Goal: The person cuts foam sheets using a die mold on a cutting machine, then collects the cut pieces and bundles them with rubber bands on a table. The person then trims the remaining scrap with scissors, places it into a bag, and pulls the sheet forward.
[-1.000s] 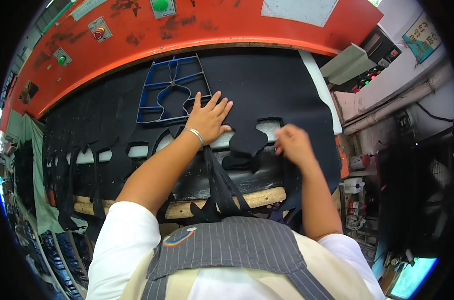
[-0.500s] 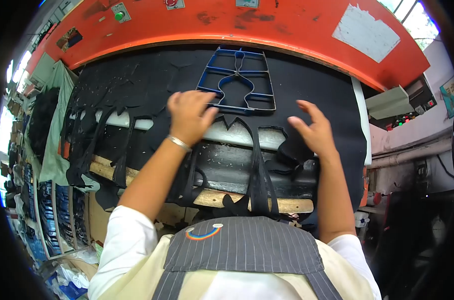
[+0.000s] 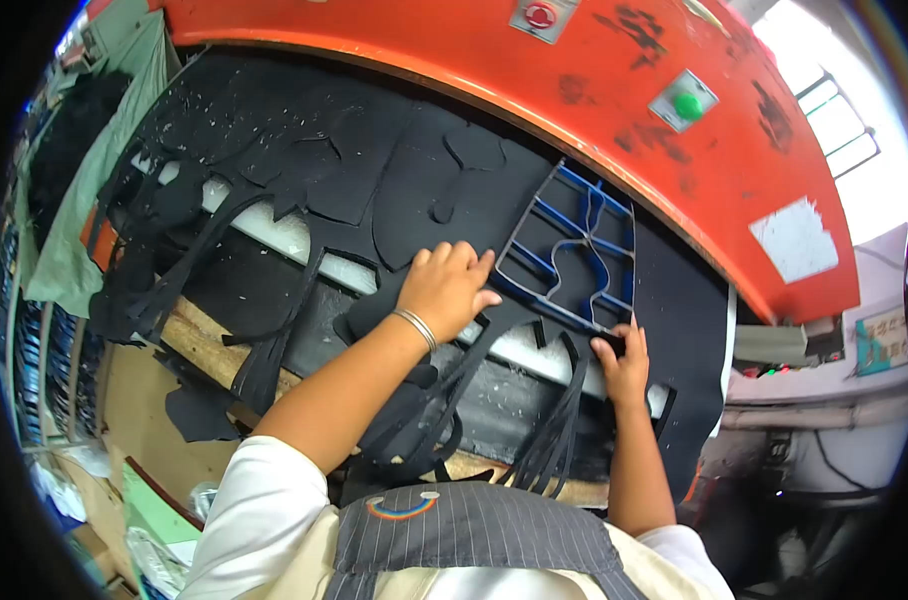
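Observation:
A blue-sided steel cutting die [image 3: 571,245], an open frame with curved inner blades, lies on a black sheet [image 3: 414,170]. My left hand [image 3: 444,290] is at its near left corner, thumb and forefinger on either side of the frame's edge. My right hand [image 3: 624,365] pinches the near right corner. Cut outlines show in the sheet to the left of the die. Below my hands, dark strips of cut-out sheet [image 3: 564,420] hang over the near edge.
An orange machine beam [image 3: 614,130] spans the far side, carrying a green button [image 3: 687,107] and a red button [image 3: 540,14]. A wooden strip [image 3: 209,340] runs along the near edge. Green cloth [image 3: 99,190] hangs at the left; a pipe [image 3: 824,415] crosses at the right.
The die has moved right across the sheet, uncovering cut outlines where it lay. My right hand has come down onto its near right corner. The view has turned left.

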Available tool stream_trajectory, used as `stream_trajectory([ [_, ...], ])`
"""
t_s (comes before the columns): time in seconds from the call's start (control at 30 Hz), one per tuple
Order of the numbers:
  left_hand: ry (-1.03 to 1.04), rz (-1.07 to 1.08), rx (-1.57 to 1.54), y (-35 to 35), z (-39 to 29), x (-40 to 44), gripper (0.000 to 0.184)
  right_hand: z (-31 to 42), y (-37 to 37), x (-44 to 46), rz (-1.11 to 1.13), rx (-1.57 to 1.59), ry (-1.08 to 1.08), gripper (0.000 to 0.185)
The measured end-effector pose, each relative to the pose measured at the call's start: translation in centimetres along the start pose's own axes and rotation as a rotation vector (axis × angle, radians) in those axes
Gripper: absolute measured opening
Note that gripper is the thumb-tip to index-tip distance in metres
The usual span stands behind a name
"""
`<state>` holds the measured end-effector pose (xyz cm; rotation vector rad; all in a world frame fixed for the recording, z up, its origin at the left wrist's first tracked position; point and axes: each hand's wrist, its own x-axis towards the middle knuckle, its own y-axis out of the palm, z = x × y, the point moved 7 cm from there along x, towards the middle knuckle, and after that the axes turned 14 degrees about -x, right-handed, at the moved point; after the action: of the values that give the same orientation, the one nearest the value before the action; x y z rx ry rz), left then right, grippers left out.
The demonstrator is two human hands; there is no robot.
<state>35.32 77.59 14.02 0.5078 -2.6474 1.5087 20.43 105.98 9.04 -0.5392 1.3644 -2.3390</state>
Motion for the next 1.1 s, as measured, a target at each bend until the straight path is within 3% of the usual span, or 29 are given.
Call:
stream_trajectory([
  [0.1, -0.001, -0.004, -0.073, -0.4, 0.3, 0.0, 0.053, 0.3, -0.5, -0.9, -0.094, 0.026, -0.024, 0.029],
  [0.4, -0.014, -0.145, -0.145, -0.5, 0.7, 0.2, 0.039, 1.7, -0.8, -0.6, -0.111, 0.153, -0.095, 0.020],
  [0.7, -0.005, -0.166, -0.138, -0.4, 0.2, 0.4, 0.034, 0.6, -0.5, -0.6, -0.152, 0.083, -0.118, 0.024],
  [0.77, -0.009, -0.173, -0.152, -0.4, 0.3, 0.3, 0.034, 1.3, -0.6, -0.4, -0.158, 0.118, -0.202, 0.018],
  [0.8, -0.006, -0.180, -0.156, -0.3, 0.3, 0.4, 0.034, 1.6, -0.8, -0.3, -0.216, 0.115, -0.193, 0.024],
  [1.1, 0.023, -0.201, -0.081, -0.2, 0.4, 0.2, 0.036, 1.3, -0.5, 0.1, -0.213, 0.084, -0.155, 0.027],
])
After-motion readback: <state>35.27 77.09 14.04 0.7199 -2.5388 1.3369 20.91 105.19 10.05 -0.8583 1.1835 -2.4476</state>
